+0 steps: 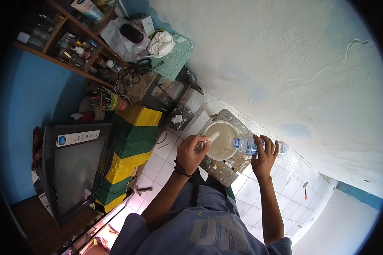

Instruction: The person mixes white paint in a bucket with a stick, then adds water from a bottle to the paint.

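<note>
My left hand (192,151) is closed round a short white-coated stirring stick (214,136), whose far end reaches over the inside of a white bucket (231,126). Pale, whitish stuff lies in the bucket. In my right hand (264,158) is a clear plastic water bottle (243,143) with a blue label. It is tipped on its side, its neck over the bucket's right rim. The bucket stands on a paint-spattered board (227,115), right in front of my body.
A pale, patchy wall (259,55) rises beyond the bucket. A hammer (305,190) lies on the tiled floor (281,187) to the right. On the left are a dark-framed television (76,170), a green-and-yellow cloth (132,144) and a shelf of bottles (76,51).
</note>
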The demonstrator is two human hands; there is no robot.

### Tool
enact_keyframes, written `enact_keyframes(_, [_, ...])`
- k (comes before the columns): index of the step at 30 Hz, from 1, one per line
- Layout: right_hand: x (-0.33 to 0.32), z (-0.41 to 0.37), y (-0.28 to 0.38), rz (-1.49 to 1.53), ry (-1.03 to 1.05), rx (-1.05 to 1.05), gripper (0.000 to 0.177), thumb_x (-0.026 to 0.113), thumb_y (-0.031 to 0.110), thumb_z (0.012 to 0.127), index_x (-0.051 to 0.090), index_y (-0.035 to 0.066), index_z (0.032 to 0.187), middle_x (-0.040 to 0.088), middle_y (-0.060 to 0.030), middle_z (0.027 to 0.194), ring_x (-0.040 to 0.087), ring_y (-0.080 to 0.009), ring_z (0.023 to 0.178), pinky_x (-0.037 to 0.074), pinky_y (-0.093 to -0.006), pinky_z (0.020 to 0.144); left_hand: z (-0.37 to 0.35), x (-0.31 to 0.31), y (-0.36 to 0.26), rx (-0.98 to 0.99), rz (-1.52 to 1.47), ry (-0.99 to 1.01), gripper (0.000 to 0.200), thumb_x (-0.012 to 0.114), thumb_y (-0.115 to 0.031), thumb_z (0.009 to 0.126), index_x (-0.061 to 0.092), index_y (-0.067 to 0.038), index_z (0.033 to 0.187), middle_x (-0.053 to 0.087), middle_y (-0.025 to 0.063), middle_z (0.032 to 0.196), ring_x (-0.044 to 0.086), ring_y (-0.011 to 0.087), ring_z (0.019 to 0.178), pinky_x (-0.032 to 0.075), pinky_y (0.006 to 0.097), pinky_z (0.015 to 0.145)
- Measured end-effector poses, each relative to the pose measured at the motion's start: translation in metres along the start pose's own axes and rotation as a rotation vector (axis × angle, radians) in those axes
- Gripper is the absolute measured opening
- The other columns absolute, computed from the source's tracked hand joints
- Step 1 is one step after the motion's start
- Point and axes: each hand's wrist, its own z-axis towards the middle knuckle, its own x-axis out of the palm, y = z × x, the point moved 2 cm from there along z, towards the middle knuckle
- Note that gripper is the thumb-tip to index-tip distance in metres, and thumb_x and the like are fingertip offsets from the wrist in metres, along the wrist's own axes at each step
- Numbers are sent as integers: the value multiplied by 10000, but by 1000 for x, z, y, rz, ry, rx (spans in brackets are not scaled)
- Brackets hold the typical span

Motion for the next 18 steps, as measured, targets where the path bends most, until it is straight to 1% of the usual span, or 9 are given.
enact_keyframes(4, [-1, -3, 1, -12, -12, -4, 737, 622, -78, 609, 522, 210, 1280, 492, -59, 1238, 444, -248, 1223, 171, -500, 1137, 1, -2, -4, 7, 7, 12, 153, 704, -47, 771, 625, -53, 902, 683, 85, 873, 669, 235, 771, 530, 326, 691])
enact_keyframes(7, [-1, -4, 1, -33, -24, -5, 688, 642, -56, 620, 543, 197, 1252, 502, -64, 1232, 463, -266, 1197, 195, -503, 1126, 0, -1, -1, 13, 20, 15, 158, 703, -41, 768, 624, -52, 904, 684, 84, 876, 670, 233, 777, 531, 321, 700])
enact_keyframes(10, [-1, -4, 2, -46, -34, 3, 688, 639, -61, 618, 544, 195, 1250, 502, -65, 1233, 460, -266, 1201, 193, -503, 1127, -1, 1, 5, 55, -6, -23, 173, 737, -44, 759, 632, -42, 897, 688, 86, 875, 643, 161, 697, 518, 268, 612])
enact_keyframes(13, [-1, -5, 3, -36, -39, -1, 688, 638, -63, 615, 546, 192, 1247, 503, -66, 1232, 460, -266, 1201, 193, -504, 1126, -3, 1, 3, 4, -42, -9, 158, 704, -31, 758, 623, -51, 892, 683, 80, 866, 669, 231, 783, 528, 326, 696])
enact_keyframes(18, [-2, -4, 7, -34, -49, 4, 695, 631, -69, 608, 547, 191, 1246, 505, -66, 1229, 460, -266, 1202, 194, -508, 1123, -4, 0, 6, 22, -39, -18, 157, 703, -29, 756, 624, -52, 889, 682, 78, 859, 667, 232, 778, 526, 327, 691])
